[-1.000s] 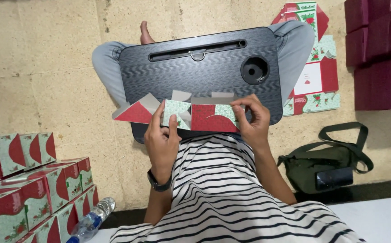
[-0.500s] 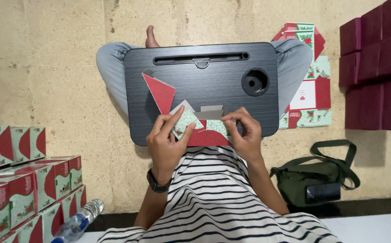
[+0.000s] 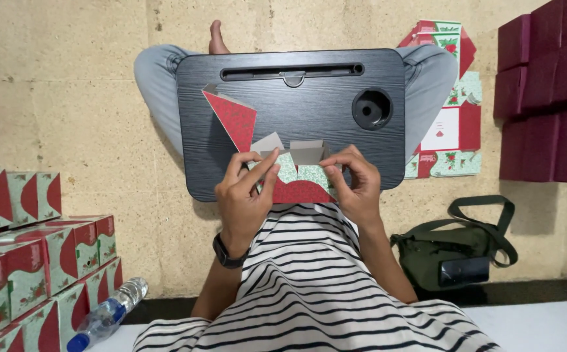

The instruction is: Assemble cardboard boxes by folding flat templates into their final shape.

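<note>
Bright, even, diffuse light, no single source in view. Soft shadows only: a faint dark band under the near and left edges of the lap desk (image 3: pixel 309 98) on the floor (image 3: pixel 68 98), another left of the maroon boxes (image 3: pixel 544 98). Mild sheen on the desk's dark top, no hard glare. Focus sharp across centre; slight wide-angle stretch at the corners. No motion blur on either hand.

Folded box stack (image 3: pixel 16 274) cut by left edge; water bottle (image 3: pixel 104 316) partly out of frame.
</note>
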